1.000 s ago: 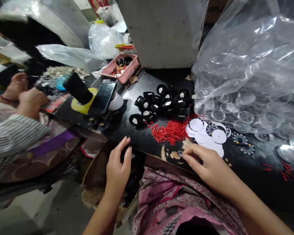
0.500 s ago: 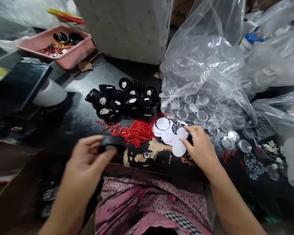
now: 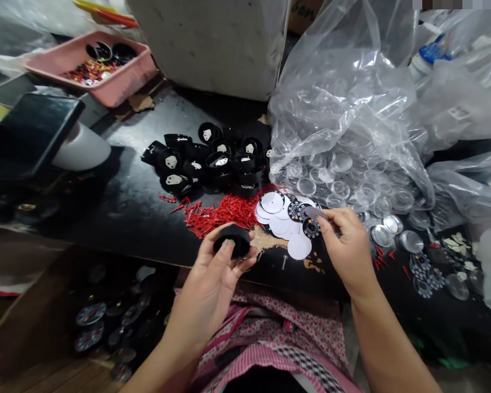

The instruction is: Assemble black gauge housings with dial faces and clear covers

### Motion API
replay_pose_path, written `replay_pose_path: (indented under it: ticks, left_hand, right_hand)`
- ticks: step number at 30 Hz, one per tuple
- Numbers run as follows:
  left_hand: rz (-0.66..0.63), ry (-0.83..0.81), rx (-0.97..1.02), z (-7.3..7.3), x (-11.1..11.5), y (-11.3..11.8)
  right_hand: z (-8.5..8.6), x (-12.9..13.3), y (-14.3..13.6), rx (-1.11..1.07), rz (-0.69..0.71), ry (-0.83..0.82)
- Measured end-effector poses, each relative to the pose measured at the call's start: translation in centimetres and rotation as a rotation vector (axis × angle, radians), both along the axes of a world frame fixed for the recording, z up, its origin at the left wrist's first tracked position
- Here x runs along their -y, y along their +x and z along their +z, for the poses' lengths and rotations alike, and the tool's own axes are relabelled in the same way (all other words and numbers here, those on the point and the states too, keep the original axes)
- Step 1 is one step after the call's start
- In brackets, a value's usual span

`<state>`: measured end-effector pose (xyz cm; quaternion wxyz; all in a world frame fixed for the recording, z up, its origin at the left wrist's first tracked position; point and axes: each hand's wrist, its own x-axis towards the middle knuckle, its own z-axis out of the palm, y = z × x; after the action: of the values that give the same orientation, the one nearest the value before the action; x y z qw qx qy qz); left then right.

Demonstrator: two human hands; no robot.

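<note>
A round black case [image 3: 238, 240] is gripped in my left hand [image 3: 216, 273], its thumb inside the rim, in front of a pile of red pointers [image 3: 229, 212]. Between the thumb and fingers of my right hand [image 3: 346, 240] is a thin disc [image 3: 313, 213], seen nearly edge-on. It is just above a heap of white discs [image 3: 284, 225], among which a few dark printed dials [image 3: 311, 227] lie face up. Behind the red pointers stands a cluster of black cases [image 3: 221, 161] with pale pieces inside.
Clear round covers fill a plastic bag [image 3: 343, 125] at the right. A pink tray [image 3: 114, 90] of small parts sits at the back left. Below the table's left edge, a box [image 3: 33, 327] holds finished-looking dials. A small screw [image 3: 285, 262] lies near the front edge.
My left hand has moved right with the black case, close to the red pointers. My right hand has lifted a disc off the heap, and a dark dial now shows beneath it.
</note>
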<state>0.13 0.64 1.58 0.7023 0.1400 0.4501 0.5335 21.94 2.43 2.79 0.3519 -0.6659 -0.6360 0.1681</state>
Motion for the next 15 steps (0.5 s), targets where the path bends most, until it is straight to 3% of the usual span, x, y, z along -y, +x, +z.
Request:
replay_pose_path:
  ticks: [3,6,10,15]
  left_hand:
    - [-0.064,-0.022,0.071,-0.1,0.0,0.9]
    - [-0.107,-0.047,0.135,-0.1,0.0,1.7]
    - [-0.084,-0.093,0.178,-0.2,0.0,2.1]
    - [-0.066,-0.068,0.131,-0.3,-0.2,1.9]
  right_hand:
    - [0.6,0.6,-1.9,-0.05,0.17,-0.113]
    - [0.5,1.0,-3.5,-0.243,0.323,-0.274]
    - [0.0,1.0,-3.8,-0.547,0.342,-0.431]
    - [0.1,0.8,-2.9,-0.794,0.387,-0.496]
